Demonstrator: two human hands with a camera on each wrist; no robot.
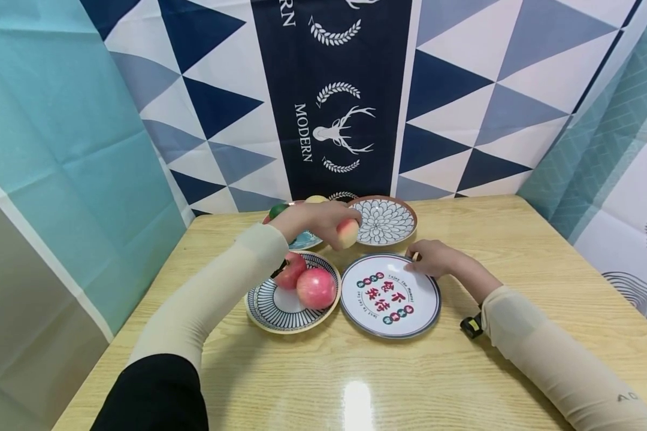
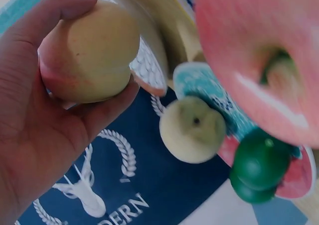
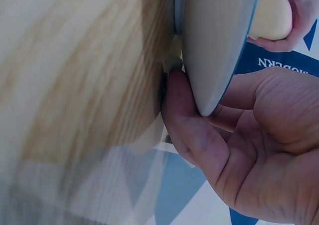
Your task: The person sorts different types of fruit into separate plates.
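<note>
My left hand [image 1: 323,221] holds a yellow-and-pink peach [image 1: 347,233] above the gap between the plates; in the left wrist view, thumb and fingers curl round the peach [image 2: 89,53]. My right hand [image 1: 437,258] pinches the far right rim of a white plate with red lettering [image 1: 358,308]. In the right wrist view, its fingers lie beneath the edge of the plate [image 3: 214,46] and the thumb is on the other side. Left of this plate, a striped dish [image 1: 264,314] holds two red apples [image 1: 316,288], below my left forearm.
Behind my left hand is a turquoise-and-red plate [image 1: 304,241] with a green fruit [image 2: 261,160] and a pale yellow fruit [image 2: 192,130]. A brown-rimmed flower-pattern plate [image 1: 383,221] stands at the back of the wooden table [image 1: 302,383]. Patterned cloth [image 1: 221,114] hangs behind.
</note>
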